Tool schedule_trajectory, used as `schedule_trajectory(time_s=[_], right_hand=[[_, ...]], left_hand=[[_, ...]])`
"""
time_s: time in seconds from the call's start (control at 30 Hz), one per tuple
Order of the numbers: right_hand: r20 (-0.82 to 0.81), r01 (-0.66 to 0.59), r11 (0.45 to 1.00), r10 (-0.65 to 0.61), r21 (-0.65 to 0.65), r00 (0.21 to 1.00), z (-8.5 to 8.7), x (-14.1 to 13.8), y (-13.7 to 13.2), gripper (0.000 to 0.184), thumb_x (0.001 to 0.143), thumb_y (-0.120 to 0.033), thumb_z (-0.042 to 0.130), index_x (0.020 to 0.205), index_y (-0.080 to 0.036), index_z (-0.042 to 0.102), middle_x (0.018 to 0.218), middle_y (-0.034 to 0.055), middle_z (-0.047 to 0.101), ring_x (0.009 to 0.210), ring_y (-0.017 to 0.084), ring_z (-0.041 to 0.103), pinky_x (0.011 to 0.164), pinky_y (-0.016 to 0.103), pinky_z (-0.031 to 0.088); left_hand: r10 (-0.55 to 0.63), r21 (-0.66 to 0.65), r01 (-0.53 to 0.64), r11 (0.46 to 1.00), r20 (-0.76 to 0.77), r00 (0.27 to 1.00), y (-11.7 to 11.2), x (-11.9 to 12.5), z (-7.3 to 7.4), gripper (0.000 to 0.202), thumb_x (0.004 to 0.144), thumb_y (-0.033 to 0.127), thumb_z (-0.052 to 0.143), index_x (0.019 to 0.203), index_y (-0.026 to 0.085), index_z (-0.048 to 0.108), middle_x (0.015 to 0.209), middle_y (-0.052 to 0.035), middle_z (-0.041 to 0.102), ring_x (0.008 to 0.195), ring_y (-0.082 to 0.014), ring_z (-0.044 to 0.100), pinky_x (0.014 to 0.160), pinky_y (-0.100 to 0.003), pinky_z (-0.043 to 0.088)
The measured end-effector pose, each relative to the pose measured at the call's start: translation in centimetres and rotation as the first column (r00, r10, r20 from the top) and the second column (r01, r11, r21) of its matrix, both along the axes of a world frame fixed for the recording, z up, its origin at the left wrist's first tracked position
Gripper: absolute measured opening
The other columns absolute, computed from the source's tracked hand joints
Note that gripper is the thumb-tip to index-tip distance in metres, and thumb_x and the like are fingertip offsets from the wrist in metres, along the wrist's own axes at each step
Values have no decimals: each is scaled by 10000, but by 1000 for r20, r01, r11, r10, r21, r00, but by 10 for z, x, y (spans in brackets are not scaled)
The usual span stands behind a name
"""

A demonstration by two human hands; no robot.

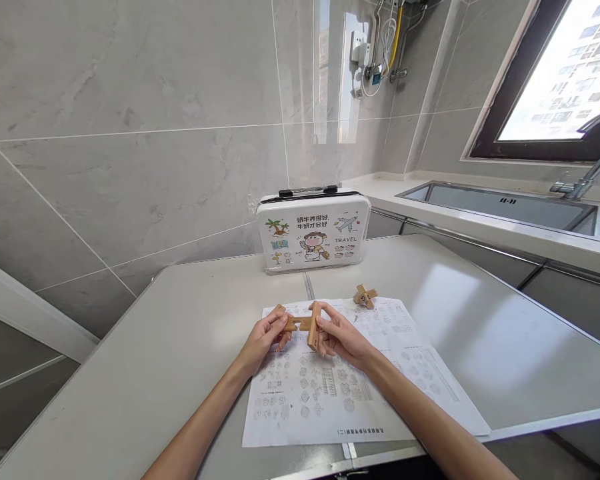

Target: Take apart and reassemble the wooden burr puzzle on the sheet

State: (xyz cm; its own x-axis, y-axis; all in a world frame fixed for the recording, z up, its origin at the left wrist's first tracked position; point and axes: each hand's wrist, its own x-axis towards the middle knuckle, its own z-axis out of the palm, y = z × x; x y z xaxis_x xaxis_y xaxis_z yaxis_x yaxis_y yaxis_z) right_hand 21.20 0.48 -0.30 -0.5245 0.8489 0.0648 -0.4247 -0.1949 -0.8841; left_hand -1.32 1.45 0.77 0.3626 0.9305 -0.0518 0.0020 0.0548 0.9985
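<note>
Over a printed instruction sheet (325, 413), my two hands hold notched wooden puzzle pieces close together. My left hand (266, 339) pinches a notched wooden piece (293, 324) that lies sideways, with another bit of wood showing above its fingers. Between the thumb and fingers of my right hand (341, 333) stands an upright wooden puzzle piece (314, 327), touching the end of the sideways one. How the pieces join is partly hidden by my fingers. An assembled wooden puzzle (365, 296), shaped like a cross, sits at the sheet's far edge.
A white cartoon-printed case (314, 233) stands upright at the back of the grey table (180, 333), near the tiled wall. To the right are a counter with a sink (505, 207), a faucet (587, 173) and a window. Pipes and a socket are on the far wall.
</note>
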Motion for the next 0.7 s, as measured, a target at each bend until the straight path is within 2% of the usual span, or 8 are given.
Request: schedule_trajectory(time_s=[0.13, 0.4, 0.7], right_hand=[[-14, -10, 999, 10, -36, 1000, 0, 1, 0, 497, 877, -444, 707, 1271, -236, 486, 552, -34, 655, 441, 136, 570, 423, 194, 310], [-22, -9, 1000, 9, -20, 1000, -2, 1, 1, 415, 858, -384, 702, 1186, -237, 494, 497, -63, 606, 404, 117, 487, 428, 198, 282], [-29, 17, 1000, -17, -6, 999, -3, -1, 0, 433, 834, -374, 748, 1179, -245, 521, 548, -116, 513, 385, 58, 363, 452, 204, 246]], left_hand=[[0, -2, 0, 1000, 7, 1000, 1, -1, -1, 415, 922, 561, 636, 1053, 170, 677, 597, 38, 497, 512, -101, 403, 532, -244, 326], [-12, 0, 12, 1000, 21, 1000, 1, -1, -2, 397, 929, 536, 641, 1056, 162, 677, 596, 41, 485, 518, -102, 408, 546, -246, 331], [-15, 4, 15, 1000, 25, 1000, 2, 0, -5, 389, 939, 528, 632, 1059, 159, 667, 591, 46, 468, 521, -100, 394, 536, -240, 316]])
